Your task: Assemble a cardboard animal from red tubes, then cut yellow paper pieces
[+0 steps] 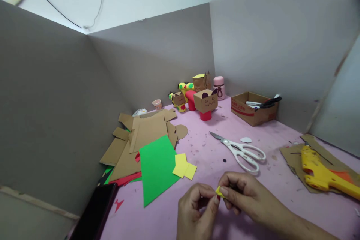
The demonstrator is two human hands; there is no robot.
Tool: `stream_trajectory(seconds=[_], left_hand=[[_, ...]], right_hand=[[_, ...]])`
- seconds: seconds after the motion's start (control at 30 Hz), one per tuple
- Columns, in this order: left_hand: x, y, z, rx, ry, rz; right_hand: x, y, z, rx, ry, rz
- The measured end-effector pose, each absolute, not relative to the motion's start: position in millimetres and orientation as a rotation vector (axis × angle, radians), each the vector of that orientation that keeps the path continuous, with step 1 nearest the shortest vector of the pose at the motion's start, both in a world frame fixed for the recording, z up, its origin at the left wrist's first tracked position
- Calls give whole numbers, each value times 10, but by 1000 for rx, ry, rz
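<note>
My left hand [195, 210] and my right hand [244, 195] meet low in the middle of the head view, over a pink table [157, 221]. Both pinch a small yellow paper piece [219, 192] between thumb and fingertips. Just beyond the hands lie white scissors [242, 152], shut, and to the left two yellow paper squares [184, 166] overlap the edge of a green paper sheet [156, 167].
A pile of cardboard cut-outs [143, 135] lies at the left. Cardboard box figures [206, 101] on red tubes stand at the back, with a pink bottle [219, 87] and an open carton [253, 109]. A yellow glue gun [323, 172] rests on cardboard at the right. A black phone [95, 213] lies front left.
</note>
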State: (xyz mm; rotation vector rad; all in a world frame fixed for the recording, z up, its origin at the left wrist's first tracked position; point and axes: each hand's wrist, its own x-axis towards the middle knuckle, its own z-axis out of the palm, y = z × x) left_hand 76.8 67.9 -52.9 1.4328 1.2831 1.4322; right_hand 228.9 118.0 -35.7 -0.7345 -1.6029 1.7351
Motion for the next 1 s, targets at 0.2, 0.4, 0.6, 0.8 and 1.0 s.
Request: stream_trajectory(seconds=[0.2, 0.4, 0.6, 0.8, 1.0], left_hand=[[831, 650, -562, 1317, 1302, 1452], [814, 656, -568, 1268, 1299, 1434], [784, 683, -548, 1312, 1287, 1420], [812, 661, -508, 1414, 1215, 1550], [850, 652, -545, 1359, 1163, 1582]], right_hand=[[2270, 1168, -387, -712, -1612, 1698], [2270, 1144, -407, -714, -1752, 1555], [2276, 1139, -450, -823, -1965, 1183], [2250, 1161, -473, -764, -1715, 1550], [2256, 1140, -466, -759, -1685, 1533]])
